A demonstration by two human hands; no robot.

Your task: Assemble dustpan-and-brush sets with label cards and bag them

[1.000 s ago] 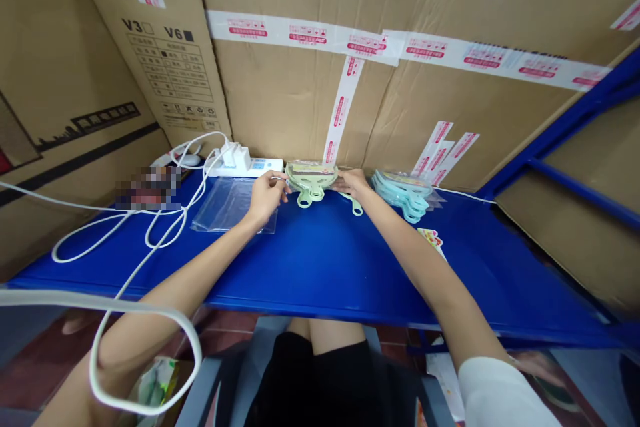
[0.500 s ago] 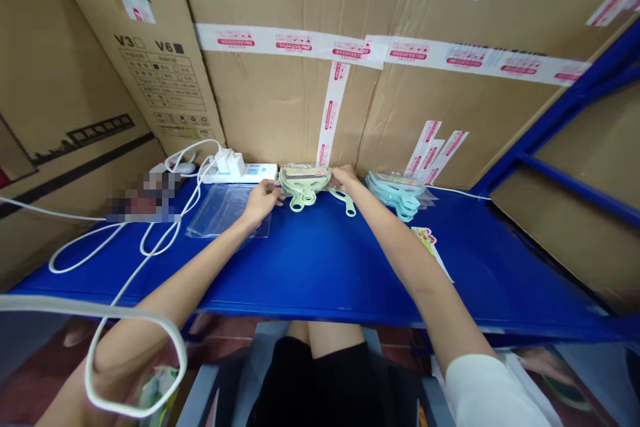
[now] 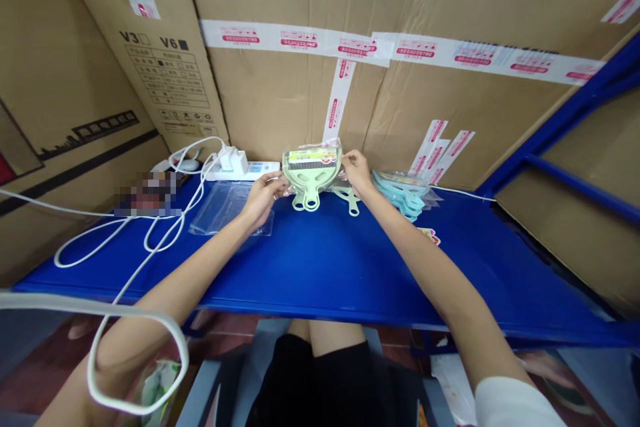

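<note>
A small light-green dustpan (image 3: 313, 180) is tilted up at the back of the table, inside a clear plastic bag with a yellow label and a dark ribbed strip. My left hand (image 3: 264, 199) pinches the bag's lower left edge. At its upper right edge, my right hand (image 3: 356, 172) grips the plastic between thumb and fingers. More green handles with ring ends show behind and below it, one green handle (image 3: 353, 203) lying under my right wrist. Light-blue dustpans (image 3: 404, 197) in clear bags are stacked to the right of my right hand.
Flat clear bags (image 3: 215, 210) lie left of my left hand, before a white power strip (image 3: 265, 169) with plugs. A white cable (image 3: 113, 310) loops across the left side. A printed card (image 3: 430, 235) lies partly behind my right forearm. Cardboard (image 3: 270, 100) walls the back.
The green dustpan in its bag has been raised and tilted, so its label now faces me. My right hand has moved slightly up and right with the bag's edge.
</note>
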